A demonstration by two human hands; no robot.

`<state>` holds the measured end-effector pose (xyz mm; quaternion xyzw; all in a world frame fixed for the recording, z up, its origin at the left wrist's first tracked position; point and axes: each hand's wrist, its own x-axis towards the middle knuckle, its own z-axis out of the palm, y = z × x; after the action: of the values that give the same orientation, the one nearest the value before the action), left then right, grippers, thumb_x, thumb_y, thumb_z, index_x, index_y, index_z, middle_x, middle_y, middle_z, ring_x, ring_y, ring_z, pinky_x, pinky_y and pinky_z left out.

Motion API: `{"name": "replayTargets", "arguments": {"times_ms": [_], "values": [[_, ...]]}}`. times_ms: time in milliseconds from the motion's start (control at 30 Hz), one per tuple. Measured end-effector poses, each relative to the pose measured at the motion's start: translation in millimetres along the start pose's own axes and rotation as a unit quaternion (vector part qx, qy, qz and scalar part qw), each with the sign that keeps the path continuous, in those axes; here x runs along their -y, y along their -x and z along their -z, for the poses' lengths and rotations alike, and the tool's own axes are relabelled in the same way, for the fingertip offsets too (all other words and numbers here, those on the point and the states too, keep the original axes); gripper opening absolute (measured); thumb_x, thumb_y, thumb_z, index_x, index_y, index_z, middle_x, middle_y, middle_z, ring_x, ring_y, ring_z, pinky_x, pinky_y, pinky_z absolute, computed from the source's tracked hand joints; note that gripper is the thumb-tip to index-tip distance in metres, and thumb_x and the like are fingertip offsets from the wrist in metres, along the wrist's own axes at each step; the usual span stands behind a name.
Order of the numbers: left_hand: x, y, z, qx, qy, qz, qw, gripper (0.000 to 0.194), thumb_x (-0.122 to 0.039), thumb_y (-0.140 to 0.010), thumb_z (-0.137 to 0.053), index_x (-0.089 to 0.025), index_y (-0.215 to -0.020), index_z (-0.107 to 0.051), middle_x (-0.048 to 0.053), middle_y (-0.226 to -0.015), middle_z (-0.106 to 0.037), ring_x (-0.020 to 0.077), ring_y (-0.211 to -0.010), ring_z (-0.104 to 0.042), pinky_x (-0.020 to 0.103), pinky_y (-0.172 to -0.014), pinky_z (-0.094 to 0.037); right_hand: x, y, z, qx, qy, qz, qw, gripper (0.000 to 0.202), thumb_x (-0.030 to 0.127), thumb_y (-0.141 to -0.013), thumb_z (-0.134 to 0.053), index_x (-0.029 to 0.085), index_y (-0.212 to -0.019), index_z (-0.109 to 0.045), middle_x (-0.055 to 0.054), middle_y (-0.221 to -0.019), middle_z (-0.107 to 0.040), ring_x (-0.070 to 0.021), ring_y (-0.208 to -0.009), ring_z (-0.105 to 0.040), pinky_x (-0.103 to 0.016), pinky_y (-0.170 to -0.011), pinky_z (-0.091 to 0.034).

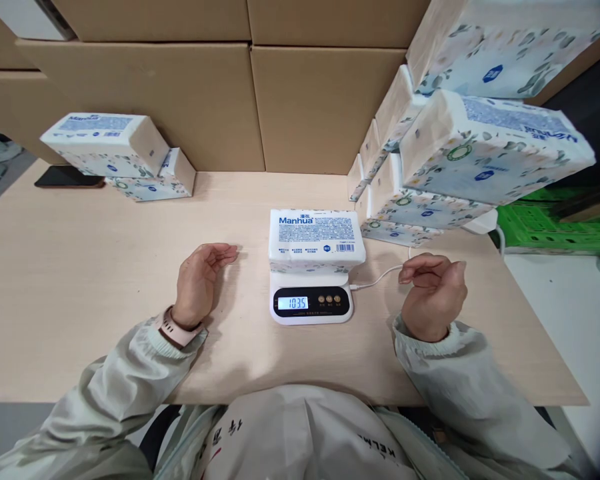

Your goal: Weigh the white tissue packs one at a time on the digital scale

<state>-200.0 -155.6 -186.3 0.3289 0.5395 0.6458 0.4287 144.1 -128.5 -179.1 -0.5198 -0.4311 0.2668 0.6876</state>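
A white pack of tissues (pixel 317 237) with blue print lies flat on a small white kitchen scale (pixel 311 319), whose lit display reads 103.5. Left of the scale, my left hand (pixel 200 280) rests on its side on the table, fingers stretched out and holding nothing. My right hand (pixel 434 293) is to the right of the scale, palm turned inward, fingers loosely curved with nothing in them. Close by its fingertips runs a white cable (pixel 380 277) plugged into the scale's side. Neither hand touches the pack or the scale.
Stacked tissue packs (pixel 490 153) rise at the right, above a green crate (pixel 560 223). Two more packs (pixel 110 143) sit at the back left beside a black phone (pixel 69 177). Cardboard boxes (pixel 305 110) wall off the back of the wooden table (pixel 105 267).
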Motion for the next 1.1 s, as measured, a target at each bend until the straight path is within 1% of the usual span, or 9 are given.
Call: {"name": "replayTargets", "arguments": {"times_ms": [267,500,700,900,1100], "values": [[1.1,0.0,1.1,0.007,0.017,-0.006,1.0,0.033,-0.048,-0.086,-0.068,-0.016,-0.087,-0.077,0.01,-0.094,-0.078,0.0217,-0.094,-0.073,0.034,-0.089,-0.058,2.2,1.7,-0.8,0.005,0.002,-0.001,1.0,0.06,0.065,-0.099,-0.041,0.024,-0.067,-0.072,-0.003,-0.057,-0.056,-0.0186,-0.053,-0.051,-0.035,-0.052,-0.036],[-0.3,0.1,0.0,0.0,-0.003,-0.003,1.0,0.033,-0.049,-0.087,-0.064,-0.016,-0.087,-0.073,0.012,-0.094,-0.076,0.0248,-0.096,-0.073,0.039,-0.091,-0.057,0.8,1.4,-0.3,0.009,0.013,0.005,1.0,0.06,0.067,-0.098,-0.042,0.026,-0.066,-0.072,-0.003,-0.057,-0.057,-0.0193,-0.052,-0.051,-0.036,-0.051,-0.037],[0.5,0.1,-0.1,-0.004,-0.004,-0.006,1.0,0.034,-0.049,-0.088,-0.064,-0.016,-0.087,-0.072,0.012,-0.094,-0.076,0.0243,-0.094,-0.073,0.038,-0.091,-0.057,0.4,1.9,0.2,0.021,-0.002,0.009,1.0,0.058,0.061,-0.1,-0.043,0.024,-0.069,-0.074,-0.005,-0.059,-0.059,-0.019,-0.054,-0.051,-0.035,-0.051,-0.037],[0.7,0.0,0.3,-0.002,-0.001,-0.001,1.0,0.032,-0.047,-0.087,-0.063,-0.016,-0.087,-0.073,0.012,-0.094,-0.076,0.0242,-0.095,-0.073,0.038,-0.092,-0.057,-1.0,2.2,-1.3,0.01,-0.006,0.008,1.0,0.056,0.061,-0.1,-0.044,0.027,-0.067,-0.075,-0.005,-0.057,-0.059,-0.0194,-0.052,-0.05,-0.035,-0.051,-0.035],[-0.5,0.0,-0.5,-0.006,-0.002,0.0,1.0,0.032,-0.046,-0.088,-0.063,-0.015,-0.086,-0.073,0.013,-0.094,-0.076,0.0239,-0.094,-0.073,0.037,-0.09,-0.057,-0.1,2.7,-0.4,0.016,-0.006,0.012,1.0,0.056,0.06,-0.1,-0.044,0.027,-0.067,-0.075,-0.004,-0.058,-0.06,-0.0191,-0.053,-0.051,-0.035,-0.051,-0.035]]}}
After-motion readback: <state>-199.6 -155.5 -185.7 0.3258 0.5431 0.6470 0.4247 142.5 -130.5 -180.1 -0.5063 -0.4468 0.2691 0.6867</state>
